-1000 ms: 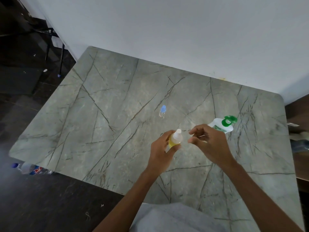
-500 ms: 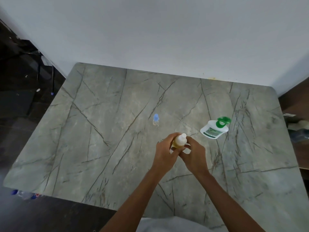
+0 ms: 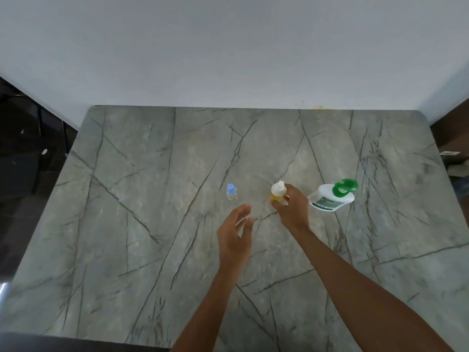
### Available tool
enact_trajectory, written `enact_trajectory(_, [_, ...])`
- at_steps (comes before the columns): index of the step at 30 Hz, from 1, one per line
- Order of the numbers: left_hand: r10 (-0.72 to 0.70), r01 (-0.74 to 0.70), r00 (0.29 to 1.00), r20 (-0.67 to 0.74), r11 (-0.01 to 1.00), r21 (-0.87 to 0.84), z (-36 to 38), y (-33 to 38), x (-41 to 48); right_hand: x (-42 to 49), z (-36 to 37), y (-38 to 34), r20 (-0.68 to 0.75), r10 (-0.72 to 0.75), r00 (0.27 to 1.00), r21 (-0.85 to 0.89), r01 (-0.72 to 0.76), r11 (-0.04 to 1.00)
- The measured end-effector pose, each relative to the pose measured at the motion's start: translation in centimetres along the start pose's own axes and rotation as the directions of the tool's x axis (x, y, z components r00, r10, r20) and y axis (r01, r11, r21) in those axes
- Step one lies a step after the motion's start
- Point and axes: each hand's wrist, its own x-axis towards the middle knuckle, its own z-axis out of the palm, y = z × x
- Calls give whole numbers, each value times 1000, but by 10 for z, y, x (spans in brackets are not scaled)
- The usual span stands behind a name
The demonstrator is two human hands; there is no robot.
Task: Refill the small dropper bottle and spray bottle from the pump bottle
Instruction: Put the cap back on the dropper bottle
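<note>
Surface: table (image 3: 127, 224), a grey-green stone slab crossed by dark veins, with rounded far corners. Its far edge sits against the wall.

Room: wall (image 3: 228, 47), plain and pale, fills the 12 o'clock side. Floor (image 3: 25, 186), dark and glossy, shows past the table's 9 o'clock edge with a few pale specks on it.

Yellow bottle (image 3: 278, 192): small, with a white tapered cap and yellow liquid in the body. It is upright, just to the 2 o'clock side of the table's middle. My right hand (image 3: 291, 209) grips it from 5 o'clock, fingers curled round the lower body. They hide the base, so I cannot tell whether it touches the table.

Blue-capped bottle (image 3: 231, 193): small, clear body, pale blue cap. It stands on the table at 9 o'clock of the yellow bottle, apart from it and from both hands.

Pump bottle (image 3: 330, 196): white with a green pump head and a green-and-white label. It sits on the table at 3 o'clock of the yellow bottle, just beside my right hand.

Left hand (image 3: 236, 232): fingers straight and loosely spread, holding nothing. It is over the table at 7 o'clock of the yellow bottle.
</note>
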Motion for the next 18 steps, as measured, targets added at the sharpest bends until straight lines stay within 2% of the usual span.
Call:
enact_trajectory(6, [-10,13,995,-97,1000,29,-14,-12,23,9,11,8,2,21,1000,17,-21,1000])
enact_trajectory(12, [26,-20,959,-281,1000,24,-29,-19,42,11,11,12,34,47,998,52,-49,997])
enact_trajectory(15, [-13,26,961,-275,999,44,-30,-27,53,-1,9,13,30,86,996,54,-87,995])
enact_trajectory(18, [-34,52,979,-200,995,85,-25,-33,63,-31,0,7,-49,117,992,47,-115,992])
